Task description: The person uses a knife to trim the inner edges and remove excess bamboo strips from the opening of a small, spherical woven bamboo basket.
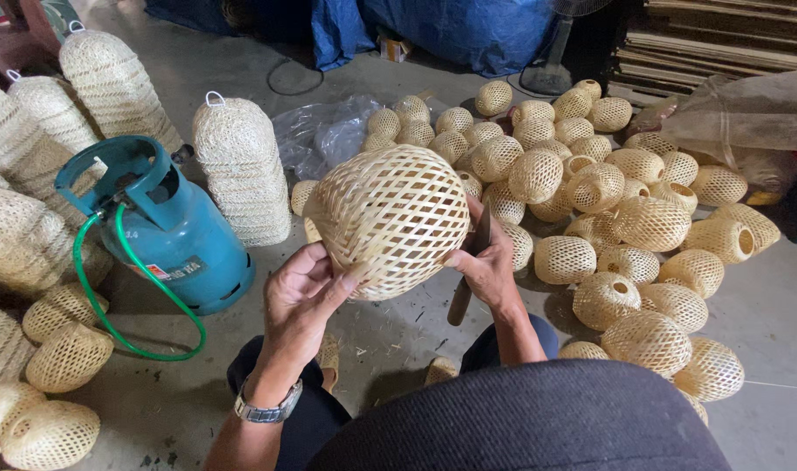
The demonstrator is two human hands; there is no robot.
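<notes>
Both hands hold one round woven bamboo basket (391, 218) up in front of the person, above the concrete floor (765, 314) and between the knees. The left hand (301, 292) has its grip closed on the basket's lower left edge, thumb and fingers pinching the rim. The right hand (488, 262) steadies the lower right side while its grip is closed around a dark knife (470, 275), whose blade lies against the weave and whose handle points down toward the floor. The basket looks fully woven and keeps its shape, so by my judgement the weaving is done and what is in hand is trimming or tidying at the rim; small shavings on the floor below fit that reading. A large pile of similar small baskets (608, 209) lies just to the right (whether these are finished or waiting cannot be told from here), and a few more (54, 384) sit on the left. Tall stacks of nested baskets (241, 170) stand behind a teal gas cylinder (176, 231) with a green hose (137, 305). A clear plastic bag (324, 131) lies crumpled farther back.
</notes>
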